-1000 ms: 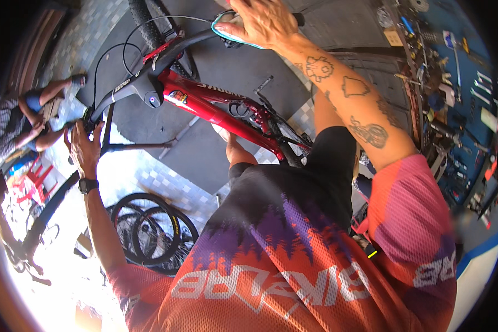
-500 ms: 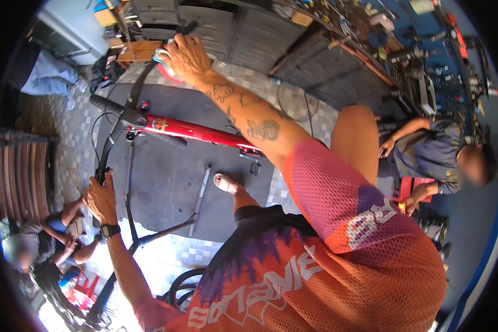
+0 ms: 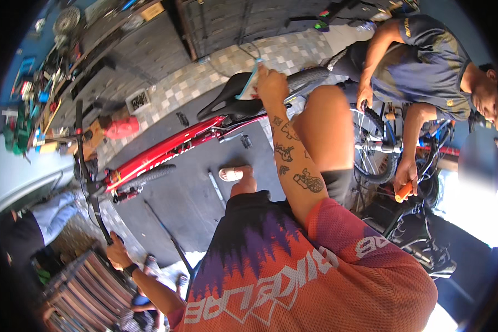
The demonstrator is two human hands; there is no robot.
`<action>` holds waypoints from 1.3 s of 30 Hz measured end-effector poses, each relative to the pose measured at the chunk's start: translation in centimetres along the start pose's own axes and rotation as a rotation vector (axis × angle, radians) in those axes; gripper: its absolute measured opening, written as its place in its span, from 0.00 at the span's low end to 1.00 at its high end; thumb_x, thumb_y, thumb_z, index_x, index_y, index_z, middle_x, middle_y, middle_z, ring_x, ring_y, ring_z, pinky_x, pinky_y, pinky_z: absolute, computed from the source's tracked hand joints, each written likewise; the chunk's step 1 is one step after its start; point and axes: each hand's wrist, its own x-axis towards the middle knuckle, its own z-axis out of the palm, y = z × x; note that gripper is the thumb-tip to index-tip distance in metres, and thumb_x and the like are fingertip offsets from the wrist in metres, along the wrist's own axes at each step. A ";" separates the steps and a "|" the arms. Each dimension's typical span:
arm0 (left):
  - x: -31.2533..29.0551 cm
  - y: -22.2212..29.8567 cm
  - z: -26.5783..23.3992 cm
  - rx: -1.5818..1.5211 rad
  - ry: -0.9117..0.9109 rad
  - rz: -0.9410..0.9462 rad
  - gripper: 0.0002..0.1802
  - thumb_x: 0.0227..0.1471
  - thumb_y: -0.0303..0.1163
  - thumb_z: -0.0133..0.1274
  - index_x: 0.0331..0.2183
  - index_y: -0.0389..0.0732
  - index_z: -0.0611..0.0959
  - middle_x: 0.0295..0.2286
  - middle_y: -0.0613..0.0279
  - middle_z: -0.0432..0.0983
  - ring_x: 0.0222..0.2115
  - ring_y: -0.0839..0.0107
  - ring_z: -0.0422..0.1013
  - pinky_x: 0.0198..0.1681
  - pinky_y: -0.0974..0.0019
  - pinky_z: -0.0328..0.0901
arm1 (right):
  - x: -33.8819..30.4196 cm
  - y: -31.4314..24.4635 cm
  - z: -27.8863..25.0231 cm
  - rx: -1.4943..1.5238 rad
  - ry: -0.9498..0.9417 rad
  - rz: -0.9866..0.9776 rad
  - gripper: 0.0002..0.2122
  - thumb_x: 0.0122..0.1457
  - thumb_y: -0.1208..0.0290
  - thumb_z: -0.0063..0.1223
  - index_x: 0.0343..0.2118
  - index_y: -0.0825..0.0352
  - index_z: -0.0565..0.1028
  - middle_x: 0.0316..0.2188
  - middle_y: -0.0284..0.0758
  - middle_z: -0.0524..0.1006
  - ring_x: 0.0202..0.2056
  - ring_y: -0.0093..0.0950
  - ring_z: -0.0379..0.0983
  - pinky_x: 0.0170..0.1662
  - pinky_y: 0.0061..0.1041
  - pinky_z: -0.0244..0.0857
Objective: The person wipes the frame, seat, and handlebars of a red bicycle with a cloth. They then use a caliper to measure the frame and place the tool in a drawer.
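Note:
A red bicycle (image 3: pixel 149 157) stands before me, its black handlebar (image 3: pixel 97 207) to the left and its black saddle (image 3: pixel 227 99) toward the far middle. My left hand (image 3: pixel 118 252) is closed round the handlebar's near end. In my right hand (image 3: pixel 272 86) is a pale cloth (image 3: pixel 249 88) with a teal edge, held against the rear part of the saddle. My right fingers are partly hidden behind the back of the hand.
A dark mat (image 3: pixel 188 207) lies under the bicycle, with a metal stand leg (image 3: pixel 216 185) on it. At the right, a co-worker (image 3: pixel 420 66) holds an orange-handled item (image 3: pixel 404 191) near another bicycle wheel (image 3: pixel 373 146). Workbench drawers (image 3: pixel 133 55) line the far side.
My right hand has moved with the cloth from the handlebar's far end to the saddle. My left hand stays on the handlebar. The view has swung to the right.

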 end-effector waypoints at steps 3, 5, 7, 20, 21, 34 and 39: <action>0.1 0.3 -0.4 0.022 0.010 0.019 0.54 0.51 0.81 0.40 0.38 0.34 0.89 0.38 0.39 0.83 0.40 0.41 0.80 0.42 0.42 0.73 | -0.6 2.7 0.9 0.191 -0.189 0.012 0.31 0.59 0.40 0.56 0.44 0.72 0.76 0.41 0.53 0.80 0.43 0.53 0.79 0.55 0.51 0.64; 0.2 0.3 -0.4 0.017 -0.019 0.001 0.54 0.50 0.81 0.40 0.40 0.34 0.88 0.41 0.38 0.82 0.42 0.41 0.79 0.44 0.41 0.71 | -1.0 3.5 1.5 0.274 -0.287 0.038 0.34 0.55 0.40 0.60 0.45 0.71 0.68 0.42 0.53 0.80 0.45 0.54 0.78 0.54 0.53 0.64; 0.3 0.5 -0.1 0.021 -0.033 -0.035 0.54 0.49 0.80 0.41 0.44 0.34 0.87 0.45 0.39 0.81 0.46 0.40 0.77 0.49 0.39 0.68 | -1.1 3.7 2.0 0.250 -0.201 -0.010 0.34 0.55 0.40 0.60 0.45 0.73 0.71 0.41 0.53 0.81 0.45 0.52 0.79 0.53 0.53 0.64; -0.2 0.2 3.9 -0.052 0.064 -0.125 0.49 0.52 0.73 0.47 0.47 0.32 0.85 0.46 0.37 0.80 0.47 0.41 0.75 0.54 0.33 0.57 | 1.3 5.2 3.6 0.357 -0.537 -0.090 0.33 0.55 0.37 0.57 0.28 0.73 0.81 0.26 0.56 0.80 0.34 0.55 0.79 0.42 0.48 0.71; -0.1 -0.1 4.1 -0.119 0.116 -0.043 0.42 0.55 0.68 0.51 0.45 0.35 0.86 0.42 0.41 0.82 0.41 0.47 0.78 0.46 0.40 0.65 | 1.1 5.3 3.8 0.341 -0.578 -0.064 0.33 0.57 0.36 0.57 0.32 0.72 0.81 0.28 0.54 0.81 0.36 0.52 0.80 0.44 0.46 0.71; 0.7 -5.1 2.5 -0.166 -0.188 -0.317 0.57 0.48 0.80 0.45 0.48 0.29 0.84 0.49 0.36 0.78 0.50 0.38 0.74 0.53 0.35 0.64 | -4.5 -3.8 6.3 0.457 -0.574 -0.004 0.27 0.54 0.43 0.63 0.31 0.70 0.82 0.28 0.50 0.82 0.35 0.51 0.80 0.40 0.45 0.71; 4.6 -10.8 5.0 -0.129 -0.160 -0.107 0.59 0.46 0.81 0.46 0.46 0.27 0.84 0.48 0.35 0.78 0.49 0.39 0.75 0.51 0.37 0.67 | -7.8 -9.1 8.6 0.528 -0.617 -0.044 0.26 0.55 0.44 0.63 0.32 0.70 0.82 0.28 0.50 0.82 0.35 0.51 0.80 0.40 0.44 0.71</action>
